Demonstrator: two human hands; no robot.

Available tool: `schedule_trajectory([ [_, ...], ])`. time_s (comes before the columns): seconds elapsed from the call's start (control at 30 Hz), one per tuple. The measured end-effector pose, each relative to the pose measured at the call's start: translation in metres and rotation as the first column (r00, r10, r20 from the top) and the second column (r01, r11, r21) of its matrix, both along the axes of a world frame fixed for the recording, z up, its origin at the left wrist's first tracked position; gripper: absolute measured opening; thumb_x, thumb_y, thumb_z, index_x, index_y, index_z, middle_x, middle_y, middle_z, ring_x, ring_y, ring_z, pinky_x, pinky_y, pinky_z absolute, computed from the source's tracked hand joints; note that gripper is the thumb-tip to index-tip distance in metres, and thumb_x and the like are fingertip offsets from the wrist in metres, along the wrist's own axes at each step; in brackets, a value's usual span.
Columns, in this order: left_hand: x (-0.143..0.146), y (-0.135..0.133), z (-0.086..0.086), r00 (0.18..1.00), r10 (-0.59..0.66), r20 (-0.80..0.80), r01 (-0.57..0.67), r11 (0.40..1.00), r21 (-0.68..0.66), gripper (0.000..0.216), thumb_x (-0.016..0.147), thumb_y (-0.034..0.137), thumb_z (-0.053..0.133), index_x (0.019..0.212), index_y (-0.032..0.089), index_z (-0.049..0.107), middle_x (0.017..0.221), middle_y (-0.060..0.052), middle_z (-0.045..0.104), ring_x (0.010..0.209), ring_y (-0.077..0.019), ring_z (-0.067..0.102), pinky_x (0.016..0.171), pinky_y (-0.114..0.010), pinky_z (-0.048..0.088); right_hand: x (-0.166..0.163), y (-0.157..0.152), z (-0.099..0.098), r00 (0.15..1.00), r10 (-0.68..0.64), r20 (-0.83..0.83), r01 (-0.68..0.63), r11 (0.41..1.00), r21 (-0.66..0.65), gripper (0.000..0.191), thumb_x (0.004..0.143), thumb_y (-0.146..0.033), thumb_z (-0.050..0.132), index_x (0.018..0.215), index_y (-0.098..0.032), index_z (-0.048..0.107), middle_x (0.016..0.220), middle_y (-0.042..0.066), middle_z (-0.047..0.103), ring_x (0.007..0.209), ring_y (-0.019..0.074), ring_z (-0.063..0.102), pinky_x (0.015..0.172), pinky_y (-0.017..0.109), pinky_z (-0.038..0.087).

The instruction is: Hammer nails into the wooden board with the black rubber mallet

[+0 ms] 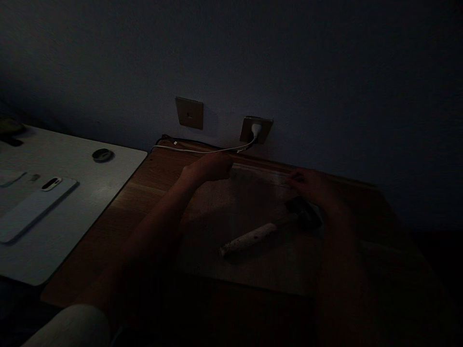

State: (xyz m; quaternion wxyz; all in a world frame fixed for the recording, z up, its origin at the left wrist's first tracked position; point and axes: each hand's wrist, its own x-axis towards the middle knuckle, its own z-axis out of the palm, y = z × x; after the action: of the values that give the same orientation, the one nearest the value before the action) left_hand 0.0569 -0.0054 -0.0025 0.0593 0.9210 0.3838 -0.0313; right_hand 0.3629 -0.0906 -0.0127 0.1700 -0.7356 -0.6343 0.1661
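The picture is very dark. My left hand [211,168] is curled like a fist at the left end of a pale thin strip [262,173], which lies along the far edge of a light board [253,260]. At the strip's right end rests my right hand [311,187], fingers pointing left; its grip is too dark to make out. A hammer [264,232] with a pale handle and dark head lies on the board between my forearms, its head just under my right hand.
The board lies on a brown wooden table [144,193] against a wall. Two wall sockets [189,113] sit behind; a white plug and cable [255,130] run left. A white tabletop [72,202] at left holds a phone [34,212] and a small round object [103,154].
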Motion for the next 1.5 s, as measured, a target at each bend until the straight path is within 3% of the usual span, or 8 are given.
schedule_trajectory([
  [0.3, -0.004, 0.008, -0.006, 0.982, -0.042, 0.185, 0.044, 0.999, -0.006, 0.021, 0.092, 0.015, 0.064, 0.110, 0.016, 0.076, 0.112, -0.011, 0.079, 0.093, -0.0213, 0.073, 0.077, -0.029, 0.049, 0.003, 0.001, -0.002, 1.000, 0.005, -0.002, -0.005, 0.999, 0.036, 0.011, 0.084, -0.017, 0.068, 0.084, -0.023, 0.077, 0.093, 0.007, 0.083, 0.087, 0.0240, 0.078, 0.079, 0.033, 0.058],
  [0.5, 0.001, 0.002, -0.005, 0.976, -0.034, 0.213, 0.040, 0.999, -0.024, 0.023, 0.092, 0.011, 0.063, 0.112, 0.014, 0.074, 0.112, -0.011, 0.079, 0.090, -0.0200, 0.072, 0.073, -0.028, 0.047, -0.001, 0.003, -0.006, 0.999, 0.021, 0.025, -0.022, 0.999, 0.026, 0.015, 0.086, -0.017, 0.067, 0.085, -0.022, 0.080, 0.096, 0.007, 0.084, 0.091, 0.0261, 0.078, 0.085, 0.036, 0.057],
  [0.7, 0.003, 0.004, -0.008, 0.970, -0.050, 0.237, 0.060, 0.998, -0.035, 0.025, 0.092, 0.008, 0.062, 0.109, 0.017, 0.078, 0.107, -0.008, 0.080, 0.092, -0.0198, 0.073, 0.078, -0.028, 0.050, -0.002, 0.003, -0.010, 1.000, 0.003, 0.026, -0.003, 1.000, 0.016, 0.015, 0.087, -0.018, 0.067, 0.097, -0.020, 0.078, 0.095, 0.009, 0.082, 0.082, 0.0235, 0.076, 0.071, 0.031, 0.054],
  [0.8, 0.004, 0.005, -0.010, 0.968, -0.087, 0.234, 0.090, 0.996, -0.001, 0.024, 0.093, 0.010, 0.062, 0.105, 0.017, 0.081, 0.113, -0.009, 0.080, 0.098, -0.0213, 0.074, 0.083, -0.030, 0.052, -0.002, 0.004, -0.011, 0.999, -0.006, 0.035, 0.005, 1.000, 0.017, 0.010, 0.084, -0.018, 0.071, 0.092, -0.019, 0.076, 0.091, 0.009, 0.081, 0.078, 0.0225, 0.074, 0.069, 0.030, 0.053],
  [0.93, 0.006, 0.004, -0.011, 0.968, -0.104, 0.227, 0.106, 0.994, 0.001, 0.026, 0.092, 0.010, 0.059, 0.099, 0.017, 0.083, 0.109, -0.010, 0.081, 0.097, -0.0216, 0.075, 0.086, -0.030, 0.053, -0.003, 0.005, -0.010, 0.999, 0.021, 0.045, -0.022, 1.000, 0.010, 0.009, 0.084, -0.016, 0.068, 0.082, -0.022, 0.075, 0.090, 0.007, 0.081, 0.084, 0.0236, 0.076, 0.078, 0.032, 0.055],
  [1.07, 0.008, 0.004, -0.012, 0.967, -0.105, 0.230, 0.107, 0.994, 0.004, 0.027, 0.091, 0.010, 0.060, 0.104, 0.016, 0.083, 0.110, -0.010, 0.081, 0.100, -0.0226, 0.075, 0.088, -0.032, 0.053, -0.004, 0.005, -0.010, 0.997, 0.049, 0.053, -0.050, 0.999, 0.005, 0.012, 0.085, -0.016, 0.068, 0.083, -0.023, 0.077, 0.097, 0.007, 0.083, 0.091, 0.0248, 0.078, 0.083, 0.033, 0.056],
  [1.5, 0.012, 0.002, -0.013, 0.962, -0.125, 0.243, 0.121, 0.992, 0.031, 0.026, 0.092, 0.012, 0.055, 0.094, 0.015, 0.081, 0.102, -0.012, 0.079, 0.091, -0.0221, 0.072, 0.082, -0.032, 0.052, -0.001, 0.008, -0.017, 0.991, 0.080, 0.109, -0.082, 0.997, 0.012, 0.014, 0.084, -0.015, 0.068, 0.085, -0.022, 0.079, 0.099, 0.009, 0.084, 0.092, 0.0266, 0.078, 0.085, 0.035, 0.057],
])
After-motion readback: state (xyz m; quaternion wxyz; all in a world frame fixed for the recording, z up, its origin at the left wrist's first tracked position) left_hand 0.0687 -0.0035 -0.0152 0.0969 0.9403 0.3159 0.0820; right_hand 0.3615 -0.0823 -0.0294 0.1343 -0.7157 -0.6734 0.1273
